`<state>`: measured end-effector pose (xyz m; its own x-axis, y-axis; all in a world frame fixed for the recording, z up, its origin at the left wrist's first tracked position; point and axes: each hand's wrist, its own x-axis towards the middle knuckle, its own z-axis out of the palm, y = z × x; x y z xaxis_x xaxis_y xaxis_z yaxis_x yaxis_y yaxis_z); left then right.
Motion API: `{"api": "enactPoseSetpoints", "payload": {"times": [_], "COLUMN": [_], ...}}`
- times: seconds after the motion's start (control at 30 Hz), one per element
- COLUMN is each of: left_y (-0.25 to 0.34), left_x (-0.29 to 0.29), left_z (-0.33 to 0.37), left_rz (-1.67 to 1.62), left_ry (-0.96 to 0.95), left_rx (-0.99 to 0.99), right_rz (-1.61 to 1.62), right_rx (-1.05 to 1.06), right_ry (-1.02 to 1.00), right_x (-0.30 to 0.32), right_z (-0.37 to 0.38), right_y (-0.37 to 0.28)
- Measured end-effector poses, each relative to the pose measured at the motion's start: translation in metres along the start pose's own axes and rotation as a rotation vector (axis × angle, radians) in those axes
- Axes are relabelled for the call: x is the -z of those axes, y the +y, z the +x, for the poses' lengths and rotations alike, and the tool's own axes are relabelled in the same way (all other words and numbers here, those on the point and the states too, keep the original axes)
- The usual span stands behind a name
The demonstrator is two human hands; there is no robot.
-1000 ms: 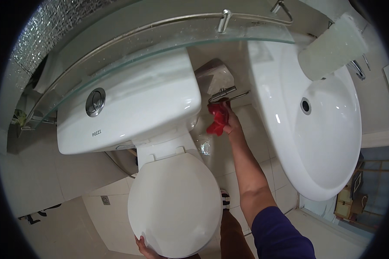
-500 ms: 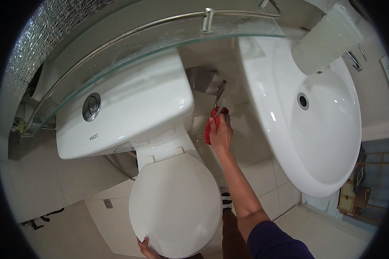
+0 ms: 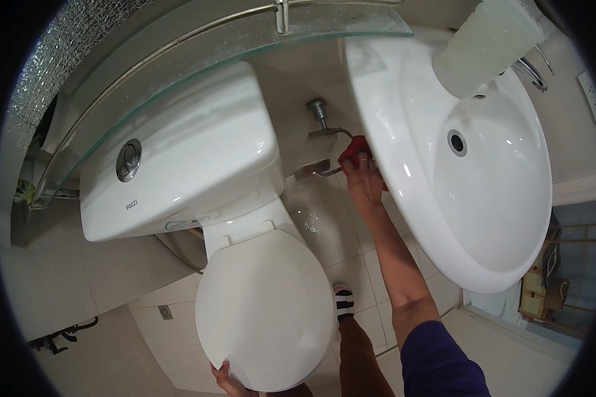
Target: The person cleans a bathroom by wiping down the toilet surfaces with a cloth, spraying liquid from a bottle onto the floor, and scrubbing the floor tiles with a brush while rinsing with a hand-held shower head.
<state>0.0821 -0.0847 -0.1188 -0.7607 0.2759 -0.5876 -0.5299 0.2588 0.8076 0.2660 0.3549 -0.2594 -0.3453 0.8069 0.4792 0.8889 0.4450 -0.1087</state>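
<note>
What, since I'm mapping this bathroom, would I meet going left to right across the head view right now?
Flush button → square drain grate → left hand → right hand with red cloth → sink drain hole → wall socket.

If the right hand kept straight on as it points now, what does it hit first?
Beyond the red cloth it holds, the right hand would probably meet the metal holder; depth is unclear.

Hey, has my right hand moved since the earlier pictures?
Yes, your right hand has moved rightward, away from the toilet tank and closer to the sink.
</note>
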Motion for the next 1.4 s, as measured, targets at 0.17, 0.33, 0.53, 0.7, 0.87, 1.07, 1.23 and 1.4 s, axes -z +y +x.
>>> {"api": "enactPoseSetpoints", "payload": {"times": [0.17, 0.33, 0.53, 0.7, 0.87, 1.07, 1.23, 1.4], "left_y": [-0.007, -0.012, -0.069, -0.102, -0.131, -0.074, 0.013, 0.04], "left_x": [0.002, 0.009, 0.063, 0.094, 0.068, 0.04, -0.21, -0.363], "left_z": [0.001, 0.007, 0.055, 0.087, 0.122, 0.132, 0.075, 0.127], "left_rz": [-0.002, 0.027, 0.091, 0.208, 0.482, 1.458, 1.037, 0.867], "left_ry": [0.041, 0.045, 0.081, 0.066, -0.138, -0.495, -0.839, -0.646], "left_rx": [0.032, 0.02, 0.199, 0.444, 0.594, 0.127, -0.892, -1.226], "right_rz": [-0.756, -0.296, -0.327, -0.216, -1.283, -0.32, -0.389, 0.263], "right_rx": [0.379, 0.175, 0.172, 0.191, 0.409, 0.242, 0.276, 0.014], "right_ry": [-0.059, -0.242, -0.313, -0.236, -0.178, 0.039, 0.074, -0.193], "right_x": [-0.012, -0.011, -0.03, -0.024, -0.076, -0.049, -0.038, -0.01], "right_z": [-0.002, 0.014, 0.027, 0.017, -0.013, -0.014, -0.012, 0.012], "right_y": [-0.016, -0.04, -0.039, -0.047, 0.028, -0.001, 0.03, -0.012]}}
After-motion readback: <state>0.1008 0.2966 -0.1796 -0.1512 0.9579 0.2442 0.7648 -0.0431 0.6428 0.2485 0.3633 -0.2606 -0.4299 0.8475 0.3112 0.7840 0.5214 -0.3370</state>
